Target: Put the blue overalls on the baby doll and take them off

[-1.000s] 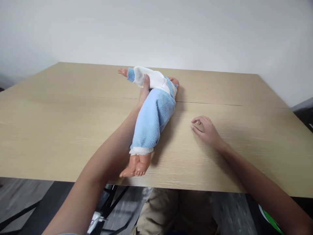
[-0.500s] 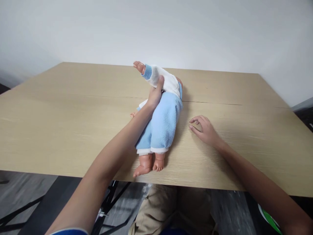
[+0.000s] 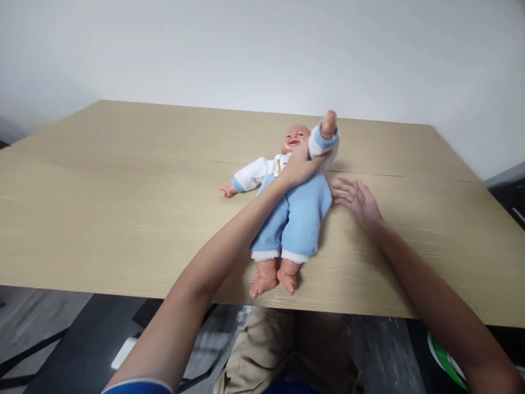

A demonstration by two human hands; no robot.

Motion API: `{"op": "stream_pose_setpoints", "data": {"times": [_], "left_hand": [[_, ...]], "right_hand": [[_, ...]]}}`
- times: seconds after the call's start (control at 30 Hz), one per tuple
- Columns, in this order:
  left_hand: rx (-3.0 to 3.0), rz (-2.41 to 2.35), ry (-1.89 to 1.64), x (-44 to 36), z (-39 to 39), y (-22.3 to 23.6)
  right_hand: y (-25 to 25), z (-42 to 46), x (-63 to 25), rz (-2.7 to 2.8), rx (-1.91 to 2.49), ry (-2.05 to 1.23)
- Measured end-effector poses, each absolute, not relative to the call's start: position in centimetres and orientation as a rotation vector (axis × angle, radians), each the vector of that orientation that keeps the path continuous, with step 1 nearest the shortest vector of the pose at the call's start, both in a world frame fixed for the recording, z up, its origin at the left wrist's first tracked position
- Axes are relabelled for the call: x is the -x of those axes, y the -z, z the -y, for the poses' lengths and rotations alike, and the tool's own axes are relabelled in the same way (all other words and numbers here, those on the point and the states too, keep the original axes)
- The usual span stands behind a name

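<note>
The doll (image 3: 304,203), in blue trousers (image 3: 305,227), lies face up on the desk (image 3: 123,213), its feet near the front edge closest to you and its head pointing away. Your left hand (image 3: 299,167) crosses its chest, the grip closed on the doll beside one raised sleeve (image 3: 322,146); your right hand (image 3: 360,202) holds nothing, its grip wide with fingers extended just beside the doll's hip.
</note>
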State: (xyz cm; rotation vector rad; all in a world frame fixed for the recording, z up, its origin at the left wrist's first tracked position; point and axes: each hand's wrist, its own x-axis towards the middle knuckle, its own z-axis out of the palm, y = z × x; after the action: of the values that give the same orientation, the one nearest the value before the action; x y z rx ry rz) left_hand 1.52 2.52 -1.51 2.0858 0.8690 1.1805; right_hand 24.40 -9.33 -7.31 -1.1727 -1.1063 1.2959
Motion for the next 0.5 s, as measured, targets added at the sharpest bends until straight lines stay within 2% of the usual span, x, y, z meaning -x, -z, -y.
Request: {"op": "stream_pose_setpoints", "data": {"times": [0.13,0.27,0.4,0.5], "left_hand": [[-2.574,-0.962,-0.772,-3.1,-0.2,1.0],[-2.769,-0.912,-0.492,-3.2,1.6,0.1],[-2.687,-0.879,-0.689,0.0,1.8,-0.5],[-2.547,-1.150,-0.902,4.9,1.2,-0.2]], "right_hand": [[6.4,9.0,-25.5,0.966,1.058,-1.507],[6.0,8.9,-26.0,0.875,1.063,-1.533],[5.9,8.8,-26.1,0.878,1.110,-1.513],[5.6,8.9,-26.0,0.919,1.173,-1.543]]}}
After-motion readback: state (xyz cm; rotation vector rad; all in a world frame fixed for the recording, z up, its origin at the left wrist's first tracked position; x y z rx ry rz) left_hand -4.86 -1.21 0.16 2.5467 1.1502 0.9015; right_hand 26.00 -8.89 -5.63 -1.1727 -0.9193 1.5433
